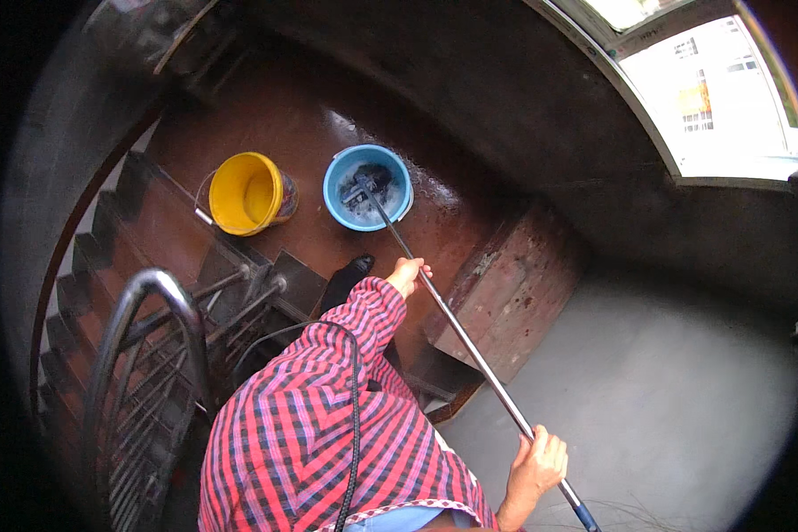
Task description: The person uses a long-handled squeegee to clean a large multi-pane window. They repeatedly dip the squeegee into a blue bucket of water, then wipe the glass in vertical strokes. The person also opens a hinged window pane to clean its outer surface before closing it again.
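My left hand (406, 277) is closed around the middle of a long metal mop handle (472, 348). Lower down at the right, my right hand (536, 465) grips the same pole near its blue end. The pole slants up to the left into a light blue bucket (331, 190), where the dark mop head (372, 182) sits in foamy water. Part of the mop head is hidden by suds. Left of that bucket stands a yellow bucket (246, 193) with a wire handle; no mop is in it.
The brown landing (315, 146) looks wet near the blue bucket. Stairs (106, 253) descend at the left beside a curved metal handrail (155, 293). A worn reddish step or ledge (523, 293) and grey floor (665, 372) lie to the right. A bright window (709, 97) is at upper right.
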Motion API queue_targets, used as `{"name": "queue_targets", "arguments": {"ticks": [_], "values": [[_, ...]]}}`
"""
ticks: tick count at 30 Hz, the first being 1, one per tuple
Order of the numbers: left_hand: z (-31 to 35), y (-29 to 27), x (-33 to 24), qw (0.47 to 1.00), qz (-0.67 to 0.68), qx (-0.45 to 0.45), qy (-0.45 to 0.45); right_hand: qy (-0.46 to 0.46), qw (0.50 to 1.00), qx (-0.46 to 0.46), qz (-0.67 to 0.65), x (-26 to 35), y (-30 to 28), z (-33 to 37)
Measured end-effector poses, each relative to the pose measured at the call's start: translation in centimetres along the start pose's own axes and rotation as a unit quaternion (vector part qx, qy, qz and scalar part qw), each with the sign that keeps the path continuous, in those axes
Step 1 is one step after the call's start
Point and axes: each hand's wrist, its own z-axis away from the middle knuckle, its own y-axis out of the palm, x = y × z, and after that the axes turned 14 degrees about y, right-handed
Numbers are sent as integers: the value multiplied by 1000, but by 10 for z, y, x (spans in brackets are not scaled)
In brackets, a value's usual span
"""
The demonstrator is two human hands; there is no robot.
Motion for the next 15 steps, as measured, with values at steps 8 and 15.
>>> {"name": "queue_targets", "arguments": {"ticks": [8,15], "values": [[114,-17,-9,986,33,137,-86,-45,990,-53,124,-64,-72,67],[145,-43,28,982,57,105,-145,62,985,29,157,-82,-88,140]]}}
